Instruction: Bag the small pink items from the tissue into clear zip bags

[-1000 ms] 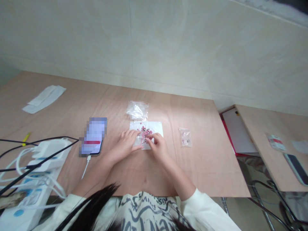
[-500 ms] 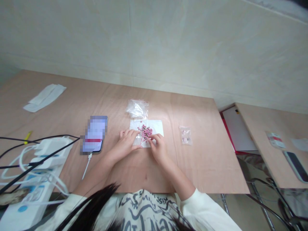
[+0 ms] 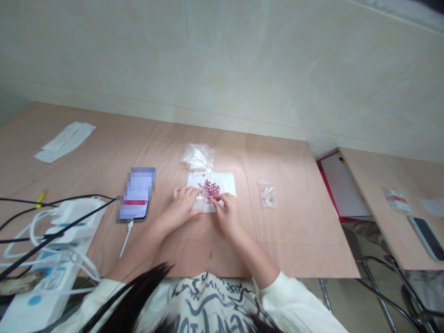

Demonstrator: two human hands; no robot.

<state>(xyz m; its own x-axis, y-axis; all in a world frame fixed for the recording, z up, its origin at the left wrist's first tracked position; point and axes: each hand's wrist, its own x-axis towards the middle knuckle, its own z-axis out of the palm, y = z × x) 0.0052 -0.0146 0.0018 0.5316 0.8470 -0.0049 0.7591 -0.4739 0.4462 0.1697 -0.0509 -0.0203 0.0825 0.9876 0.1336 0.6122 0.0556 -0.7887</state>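
Pink beads lie in a loose heap on a white sheet in front of me. My left hand rests at the sheet's left edge, its fingers stretched out and the thumb apart. A thin pink cord runs down from the heap between my hands. At the heap's lower right, my right hand has thumb and forefinger pinched together beside the beads. What sits in that pinch is too small to make out.
Clear plastic bags lie behind the sheet, and a small zip bag lies to the right. On the left are a charging phone, a power strip with tangled cables, and a folded white mask-like cloth. Another table stands at right.
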